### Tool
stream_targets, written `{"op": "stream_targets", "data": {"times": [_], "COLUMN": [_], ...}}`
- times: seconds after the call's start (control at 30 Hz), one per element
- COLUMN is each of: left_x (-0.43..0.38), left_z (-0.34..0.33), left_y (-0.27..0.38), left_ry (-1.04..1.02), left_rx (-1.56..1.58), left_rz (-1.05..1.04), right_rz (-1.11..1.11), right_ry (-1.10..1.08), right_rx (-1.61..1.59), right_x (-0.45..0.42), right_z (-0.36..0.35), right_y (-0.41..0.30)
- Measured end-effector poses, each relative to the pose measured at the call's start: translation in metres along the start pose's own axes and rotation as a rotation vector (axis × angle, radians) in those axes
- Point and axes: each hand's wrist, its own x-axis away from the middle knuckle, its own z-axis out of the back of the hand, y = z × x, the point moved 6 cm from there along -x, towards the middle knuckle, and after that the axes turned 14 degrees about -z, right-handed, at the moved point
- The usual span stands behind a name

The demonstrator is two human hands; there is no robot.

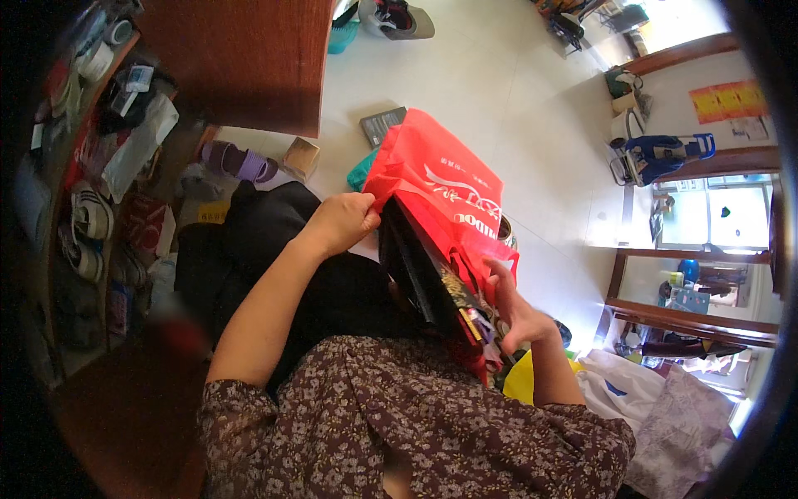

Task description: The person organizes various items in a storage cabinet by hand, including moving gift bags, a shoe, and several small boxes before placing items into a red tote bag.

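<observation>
A red fabric shopping bag [446, 181] with white lettering lies tilted over my lap. My left hand [346, 224] grips its rim near the left corner. Inside its mouth a flat black item [418, 268] and a black item with gold decoration [460, 293] stick out, with more mixed contents beside them. On the bag's right side, my right hand [514, 305] is raised with thumb and fingers apart, close to the bag's lower edge; whether it touches the bag cannot be told. Black cloth [268, 218] covers my legs.
Open shelves at the left hold shoes [90, 215] and bags. On the floor ahead are purple slippers [240, 163], a small cardboard box [301, 158], a dark flat box [381, 125] and a cap [399, 19]. A blue folding trolley [661, 156] stands by the right wall.
</observation>
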Motion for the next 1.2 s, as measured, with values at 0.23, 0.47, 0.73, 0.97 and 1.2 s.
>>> {"op": "stream_targets", "data": {"times": [0.23, 0.47, 0.73, 0.97, 1.2], "left_x": [0.010, -0.001, -0.037, -0.035, -0.016], "left_z": [-0.011, 0.025, 0.096, 0.064, -0.018], "left_y": [-0.007, 0.018, 0.042, 0.049, 0.030], "left_ry": [-0.020, 0.106, 0.240, 0.764, 0.508], "left_rx": [-0.004, -0.085, -0.282, -0.019, -0.015], "left_rz": [0.025, -0.051, -0.115, -0.130, 0.015], "right_rz": [0.036, 0.073, -0.216, -0.065, -0.113], "right_ry": [0.153, 0.645, 0.686, 0.673, 0.638], "right_rx": [0.695, 0.705, 0.129, -0.248, -0.426], "right_x": [0.014, 0.003, -0.003, 0.004, 0.008], "right_z": [-0.049, -0.025, 0.079, 0.104, 0.117], "right_y": [-0.024, -0.010, -0.023, -0.067, -0.071]}}
